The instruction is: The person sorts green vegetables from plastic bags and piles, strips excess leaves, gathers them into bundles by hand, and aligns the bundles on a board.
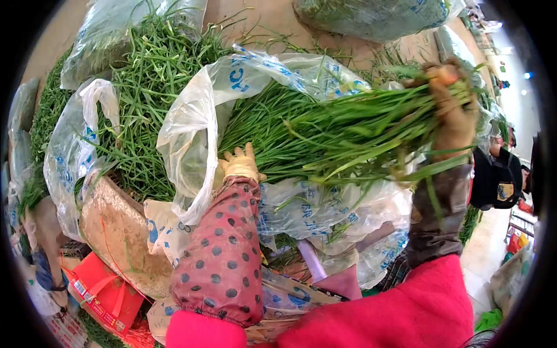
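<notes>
My right hand (452,119), in a brown, soiled glove and slightly blurred, grips a thick bunch of garlic chives (360,130) by one end at the right. The long leaves stretch leftward into a clear plastic bag (188,124) with blue print, its mouth crumpled. My left hand (242,164) has its fingers spread and rests against the leaves at the bag's mouth; a pale covering wraps the palm, and a dotted sleeve covers the forearm. More printed plastic (313,203) lies under the bunch.
Loose chives (156,75) are heaped at the upper left. A second clear bag (64,156) lies beside them. Filled plastic bags (371,17) stand at the back. A red box (110,296) sits at lower left. Another person (496,174) in dark clothing is at the right.
</notes>
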Motion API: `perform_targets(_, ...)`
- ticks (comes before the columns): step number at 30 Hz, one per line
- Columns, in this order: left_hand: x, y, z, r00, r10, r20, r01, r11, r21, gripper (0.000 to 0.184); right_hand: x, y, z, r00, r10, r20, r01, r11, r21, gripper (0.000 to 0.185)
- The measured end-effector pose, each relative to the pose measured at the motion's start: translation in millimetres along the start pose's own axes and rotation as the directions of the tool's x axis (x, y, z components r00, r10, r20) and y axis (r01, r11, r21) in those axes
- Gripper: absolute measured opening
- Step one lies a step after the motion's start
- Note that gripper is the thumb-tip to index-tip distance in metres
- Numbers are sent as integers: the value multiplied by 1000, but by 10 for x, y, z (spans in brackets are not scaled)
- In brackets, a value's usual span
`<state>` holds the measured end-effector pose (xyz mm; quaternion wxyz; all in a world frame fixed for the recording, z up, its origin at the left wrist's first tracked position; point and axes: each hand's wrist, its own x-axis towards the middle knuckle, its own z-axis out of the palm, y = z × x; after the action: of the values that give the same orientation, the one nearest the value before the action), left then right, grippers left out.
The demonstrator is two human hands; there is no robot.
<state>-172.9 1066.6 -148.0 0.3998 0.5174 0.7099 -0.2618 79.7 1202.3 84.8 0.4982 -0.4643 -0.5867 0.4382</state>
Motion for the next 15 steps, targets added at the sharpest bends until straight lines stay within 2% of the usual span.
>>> perform_targets(1, 33, -17, 46, 1000, 19, -19, -20, 1000, -23, 111, 111, -191, -88, 1000, 14, 11, -15, 999, 30, 34)
perform_targets(2, 56, -34, 96, 998, 37, -41, -39, 998, -43, 114, 195, -406, -140, 995, 28, 94, -36, 996, 85, 30)
perform_targets(3, 39, -39, 129, 995, 39, -92, -45, 996, -74, 114, 331, -596, -189, 988, 35, 149, -37, 999, 12, 37)
perform_targets(6, -88, -7, 197, 979, 3, -203, -35, 988, -154, 112, 705, -1015, -164, 976, -148, 158, 163, 983, -83, 35)
perform_targets(9, -300, 119, 136, 974, -47, -223, 43, 999, -24, 99, 983, -1334, 390, 931, -303, 201, 330, 937, -116, 33)
perform_targets(11, -616, 261, -80, 971, 48, -235, -57, 998, -32, 93, 1079, -1519, 937, 883, -409, 232, 440, 892, -101, 32)
perform_targets(13, -1009, 346, -228, 940, 202, -275, -238, 966, -104, 87, 1063, -1752, 1561, 823, -506, 258, 535, 843, -53, 31)
perform_targets(15, -1255, 241, -66, 825, 400, -399, -522, 810, -268, 82, 958, -1941, 2179, 765, -586, 266, 610, 792, -11, 29)
